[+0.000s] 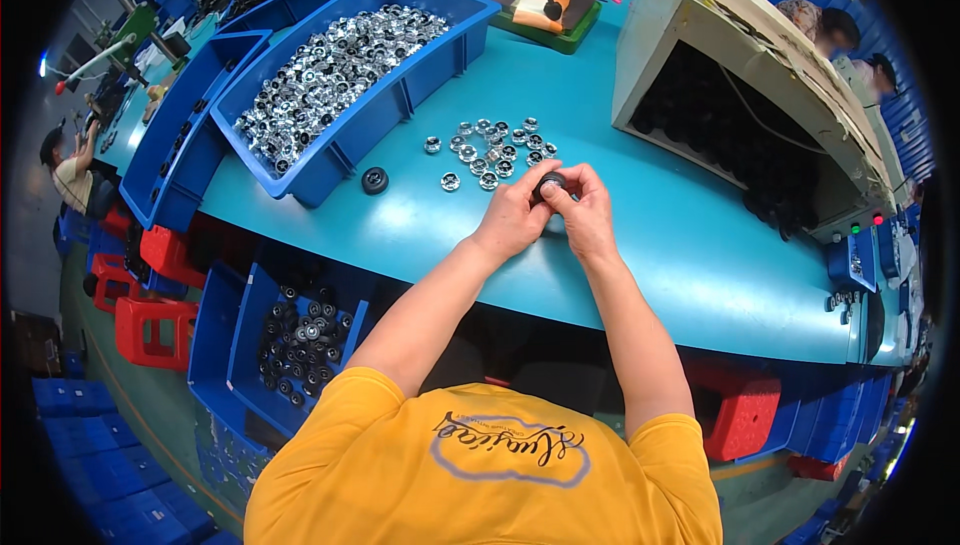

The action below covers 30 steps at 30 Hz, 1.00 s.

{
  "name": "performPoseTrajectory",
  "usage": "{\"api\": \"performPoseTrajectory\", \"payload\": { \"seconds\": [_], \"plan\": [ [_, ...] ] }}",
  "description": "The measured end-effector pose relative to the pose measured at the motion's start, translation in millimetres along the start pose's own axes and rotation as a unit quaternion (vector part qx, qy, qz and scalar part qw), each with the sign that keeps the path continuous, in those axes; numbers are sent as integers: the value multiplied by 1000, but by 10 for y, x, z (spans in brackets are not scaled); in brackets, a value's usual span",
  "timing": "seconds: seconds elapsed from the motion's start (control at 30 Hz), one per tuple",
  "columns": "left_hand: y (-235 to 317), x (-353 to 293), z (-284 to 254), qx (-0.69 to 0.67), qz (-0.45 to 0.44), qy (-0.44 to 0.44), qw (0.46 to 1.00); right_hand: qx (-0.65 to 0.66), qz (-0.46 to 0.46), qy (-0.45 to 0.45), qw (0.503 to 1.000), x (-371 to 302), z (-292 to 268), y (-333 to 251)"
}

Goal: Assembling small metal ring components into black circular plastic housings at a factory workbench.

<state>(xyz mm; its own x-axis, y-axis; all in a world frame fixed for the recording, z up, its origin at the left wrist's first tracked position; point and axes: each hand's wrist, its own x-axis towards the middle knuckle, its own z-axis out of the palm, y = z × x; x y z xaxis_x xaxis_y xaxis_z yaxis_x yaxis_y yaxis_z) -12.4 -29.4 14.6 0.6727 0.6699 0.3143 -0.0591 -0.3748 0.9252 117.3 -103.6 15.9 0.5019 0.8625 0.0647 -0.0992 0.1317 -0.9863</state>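
My left hand (512,217) and my right hand (588,213) meet above the turquoise table, both closed on a small black wheel (550,183). The thumbs press on it from the near side, and the fingers cover much of it; whether a hub sits inside I cannot tell. Just beyond my hands lie several loose shiny silver wheel hubs (488,181) with dark centres. To their left, a black-tyred wheel (375,181) rests alone on the table near the large blue bin.
A blue bin (345,140) heaped with silver hubs stands at the left, beside a narrower blue bin (150,185). At the right, a pale box-like housing (640,55) holds many black tyres (700,105). Below the table's edge, a blue bin (245,345) contains black wheels. Red stools (150,330) stand nearby.
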Motion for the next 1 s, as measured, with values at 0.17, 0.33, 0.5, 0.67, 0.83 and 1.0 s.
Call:
{"api": "performPoseTrajectory", "payload": {
  "seconds": [0.17,0.33,0.5,0.67,0.83,1.0],
  "plan": [
    [8,-30,49,93,35,33,994,69,38,4,997,49,-2,32],
    [36,39,1,-92,31,-21,995,156,113,-52,980,121,-130,-46],
    [179,43,-114,-181,-113,-54,976,177,118,-122,970,55,-138,-158],
    [103,57,-119,-228,-118,-33,966,153,97,-89,979,59,-91,-173],
    [30,84,-145,-242,-108,-38,963,84,57,-87,991,29,-20,-256],
    [52,44,-115,-235,-127,-17,964,79,43,-26,996,-12,43,-96]
  ]
}}
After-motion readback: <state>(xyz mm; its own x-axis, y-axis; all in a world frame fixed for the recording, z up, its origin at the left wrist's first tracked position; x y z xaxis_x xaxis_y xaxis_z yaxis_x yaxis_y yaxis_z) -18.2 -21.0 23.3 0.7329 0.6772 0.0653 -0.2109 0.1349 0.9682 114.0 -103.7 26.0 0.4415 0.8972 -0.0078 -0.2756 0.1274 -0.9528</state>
